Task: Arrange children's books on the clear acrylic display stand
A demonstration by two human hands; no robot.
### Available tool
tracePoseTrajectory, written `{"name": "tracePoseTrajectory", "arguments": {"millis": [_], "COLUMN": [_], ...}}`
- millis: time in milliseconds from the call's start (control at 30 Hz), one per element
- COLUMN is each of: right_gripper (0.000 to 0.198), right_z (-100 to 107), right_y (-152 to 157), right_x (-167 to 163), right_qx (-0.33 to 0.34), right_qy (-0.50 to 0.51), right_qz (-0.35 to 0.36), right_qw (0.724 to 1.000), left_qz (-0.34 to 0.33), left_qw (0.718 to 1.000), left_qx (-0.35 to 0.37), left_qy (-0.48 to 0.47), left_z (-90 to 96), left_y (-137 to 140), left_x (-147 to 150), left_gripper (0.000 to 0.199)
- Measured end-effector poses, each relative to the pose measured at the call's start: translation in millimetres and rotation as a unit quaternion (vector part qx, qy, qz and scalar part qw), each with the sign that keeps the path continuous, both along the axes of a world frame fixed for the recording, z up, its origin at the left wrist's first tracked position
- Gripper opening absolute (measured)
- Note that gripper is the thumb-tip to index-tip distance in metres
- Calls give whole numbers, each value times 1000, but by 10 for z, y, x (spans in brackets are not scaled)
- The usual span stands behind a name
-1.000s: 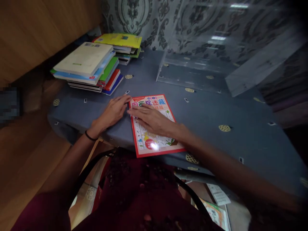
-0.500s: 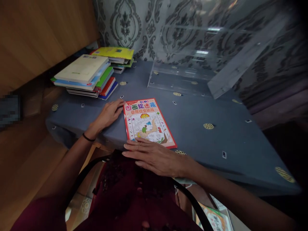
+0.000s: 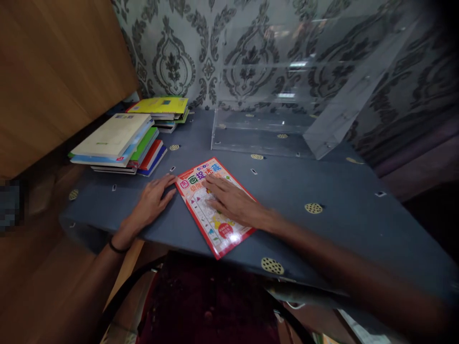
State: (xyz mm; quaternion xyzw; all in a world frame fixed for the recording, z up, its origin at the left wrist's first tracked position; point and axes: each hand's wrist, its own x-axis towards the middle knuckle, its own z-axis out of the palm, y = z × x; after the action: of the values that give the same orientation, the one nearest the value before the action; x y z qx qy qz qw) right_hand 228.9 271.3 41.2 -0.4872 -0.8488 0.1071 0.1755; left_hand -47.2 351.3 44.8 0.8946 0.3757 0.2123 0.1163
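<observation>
A red-bordered children's picture book [image 3: 201,220] with colourful Chinese characters lies flat and turned at an angle near the table's front edge. Over its middle rests my right hand [image 3: 233,203], palm down with fingers stretched out, hiding part of the cover. My left hand [image 3: 154,198] lies on the cloth at the book's upper left corner, its fingertips touching the edge there. Those fingers are extended, and neither hand grips anything.
Stacked books with a cream one on top [image 3: 113,136] stand at the left, and a second pile under a yellow book [image 3: 161,104] sits behind. A clear acrylic rack [image 3: 322,136] stands at the back. A blue-grey tablecloth [image 3: 344,239] covers the table.
My right hand has moved from the book's lower edge up onto the middle of its cover. The book has turned anticlockwise. My left hand stays at its upper left corner.
</observation>
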Motion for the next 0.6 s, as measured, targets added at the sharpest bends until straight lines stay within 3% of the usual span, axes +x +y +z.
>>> {"name": "tracePoseTrajectory", "arguments": {"millis": [233, 400, 600], "right_gripper": [52, 48, 44], "right_z": [-115, -201, -389], "right_y": [58, 56, 144], "right_x": [199, 208, 257], "right_qx": [36, 67, 138], "right_qy": [7, 67, 108], "right_qz": [-119, -108, -98], "right_qw": [992, 990, 980], "left_qz": [38, 112, 125], "left_qw": [999, 993, 981], "left_qx": [17, 40, -82], "left_qy": [24, 23, -122], "left_z": [2, -28, 157], "left_y": [-156, -475, -586], "left_x": [75, 253, 567], "left_gripper": [44, 42, 38]}}
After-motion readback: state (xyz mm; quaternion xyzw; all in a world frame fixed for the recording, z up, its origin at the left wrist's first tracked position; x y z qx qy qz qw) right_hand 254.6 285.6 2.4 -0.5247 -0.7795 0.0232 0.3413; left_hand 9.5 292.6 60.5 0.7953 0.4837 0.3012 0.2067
